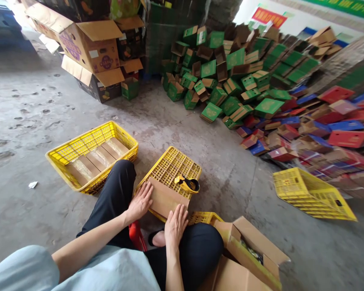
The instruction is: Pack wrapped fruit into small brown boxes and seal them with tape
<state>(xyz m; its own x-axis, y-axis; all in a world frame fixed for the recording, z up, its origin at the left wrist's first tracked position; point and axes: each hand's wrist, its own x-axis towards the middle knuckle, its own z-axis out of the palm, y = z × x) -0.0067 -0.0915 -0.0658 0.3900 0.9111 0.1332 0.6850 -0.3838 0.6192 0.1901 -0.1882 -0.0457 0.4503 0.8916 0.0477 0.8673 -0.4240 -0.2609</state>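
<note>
A flat brown cardboard box [165, 198] lies on an upturned yellow crate [172, 161] between my knees. My left hand [142, 201] rests on the box's left end, fingers stretched out. Over the near right end lies my right hand [176, 223], its fingers extended and flat. Just beyond the box, on the crate's grid, sits a yellow and black tape dispenser [188, 184]; neither hand touches it. To the left, another yellow crate [57, 152] holds several brown boxes [99, 157] with clear tape across them.
At my right knee stands an open carton [245, 242] with something dark inside, partly hidden. A yellow crate [309, 194] lies farther right. Heaps of green boxes [212, 111] and red and blue boxes [348, 138] fill the back right. Stacked cartons [91, 48] stand back left.
</note>
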